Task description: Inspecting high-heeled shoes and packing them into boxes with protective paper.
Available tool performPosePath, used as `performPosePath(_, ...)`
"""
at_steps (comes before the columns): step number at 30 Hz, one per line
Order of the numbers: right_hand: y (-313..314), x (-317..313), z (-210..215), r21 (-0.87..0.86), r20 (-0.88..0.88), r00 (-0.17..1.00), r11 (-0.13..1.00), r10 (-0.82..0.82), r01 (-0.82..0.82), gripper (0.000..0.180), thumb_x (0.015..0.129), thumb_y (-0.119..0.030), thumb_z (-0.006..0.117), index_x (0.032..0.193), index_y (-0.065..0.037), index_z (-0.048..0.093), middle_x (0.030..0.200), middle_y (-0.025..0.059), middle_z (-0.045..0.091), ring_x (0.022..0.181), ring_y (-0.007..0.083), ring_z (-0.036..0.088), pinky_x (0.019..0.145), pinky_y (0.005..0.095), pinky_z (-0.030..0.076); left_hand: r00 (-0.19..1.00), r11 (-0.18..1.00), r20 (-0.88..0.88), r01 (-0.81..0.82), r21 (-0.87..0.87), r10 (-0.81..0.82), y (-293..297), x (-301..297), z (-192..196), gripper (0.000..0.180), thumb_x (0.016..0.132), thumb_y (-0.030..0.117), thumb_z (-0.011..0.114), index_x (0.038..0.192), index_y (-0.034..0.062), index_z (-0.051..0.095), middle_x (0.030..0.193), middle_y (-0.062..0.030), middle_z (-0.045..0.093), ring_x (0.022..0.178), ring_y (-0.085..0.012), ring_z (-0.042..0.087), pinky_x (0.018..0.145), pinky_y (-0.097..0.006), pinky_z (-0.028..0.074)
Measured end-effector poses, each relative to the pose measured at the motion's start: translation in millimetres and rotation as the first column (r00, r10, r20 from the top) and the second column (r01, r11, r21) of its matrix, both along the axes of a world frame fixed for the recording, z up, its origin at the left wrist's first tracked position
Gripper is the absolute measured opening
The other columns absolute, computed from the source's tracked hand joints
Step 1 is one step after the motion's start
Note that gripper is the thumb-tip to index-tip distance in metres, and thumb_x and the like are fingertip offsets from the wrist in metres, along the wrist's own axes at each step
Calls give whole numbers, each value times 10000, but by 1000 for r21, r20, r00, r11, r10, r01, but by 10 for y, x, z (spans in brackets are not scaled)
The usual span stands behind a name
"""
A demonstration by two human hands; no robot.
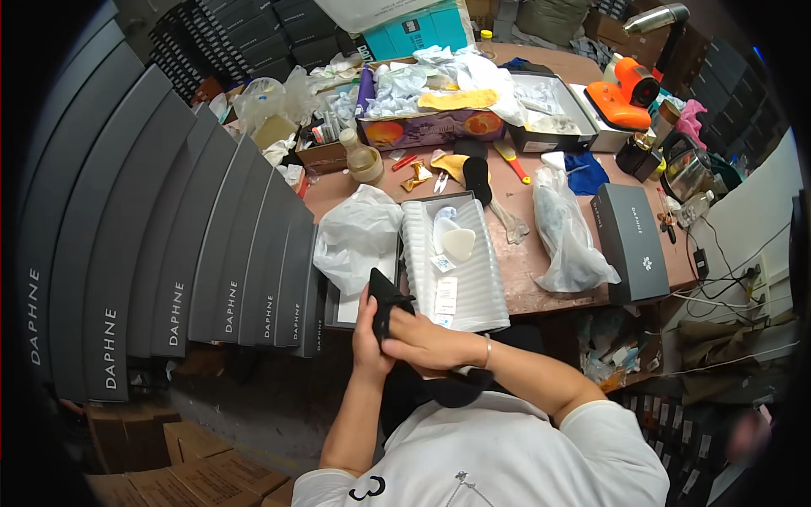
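Close in front of my body I hold a black shoe (383, 291), its pointed end tilted up and away from me. My left hand (365, 345) grips its left side with the fingers wrapped round it. Across the shoe's near part lies my right hand (435, 343), fingers bent against it; its fingertips are partly hidden. Just beyond are an open shoe box (345, 313) with crumpled white tissue paper (359, 239), and a ribbed white foam sheet (484, 283). On the sheet rest white pads (459, 244) and small paper cards (446, 296).
Stacked dark grey shoe boxes (156, 245) rise along the left. A bagged item (564, 232) and a closed grey shoe box (634, 241) stand on the right of the table. Farther back are a glass jar (363, 160), a paper-filled carton (422, 131) and an orange device (619, 106).
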State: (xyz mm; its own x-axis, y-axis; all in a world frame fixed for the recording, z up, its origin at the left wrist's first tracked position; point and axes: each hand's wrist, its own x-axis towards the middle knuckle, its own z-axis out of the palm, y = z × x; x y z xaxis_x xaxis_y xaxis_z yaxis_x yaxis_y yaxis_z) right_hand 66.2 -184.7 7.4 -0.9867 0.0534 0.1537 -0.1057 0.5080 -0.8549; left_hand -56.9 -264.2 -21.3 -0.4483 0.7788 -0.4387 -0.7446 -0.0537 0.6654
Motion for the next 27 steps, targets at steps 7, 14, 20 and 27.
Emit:
performPosePath(7,929,402,-189,614,-165,619,411,-768,674,413,773,-289,732,1083,-35,634,1395,197,413,1308,390,354,1090,544,211,906,959,347,167,230,-241,-382,62,-177,682,899,486,449,1298,-66,452,1229,-219,566,1158,-339,546,966,-515,463)
performPosePath(14,1167,647,-640,463,161,700,679,-696,569,518,738,-239,750,1185,-59,561,1475,212,298,1410,396,175,1064,670,139,981,989,129,147,7,-147,-722,318,138,514,967,285,475,1356,-30,362,1328,-221,481,1221,-360,507,964,-478,484)
performPosePath(20,1204,493,-717,677,-74,537,354,-840,646,289,737,-197,723,953,-43,609,1468,234,312,1416,415,149,1058,689,112,977,996,201,52,76,-66,-172,313,94,437,956,279,500,1287,-1,444,1191,-149,546,1130,-291,558,968,-428,477)
performPosePath(27,602,557,116,118,120,817,825,-564,552,149,786,-130,667,865,-42,576,827,135,596,704,316,616,628,391,496,978,996,209,-26,80,9,97,381,25,591,938,519,474,1285,41,466,1201,-119,534,1137,-266,518,1000,-448,423)
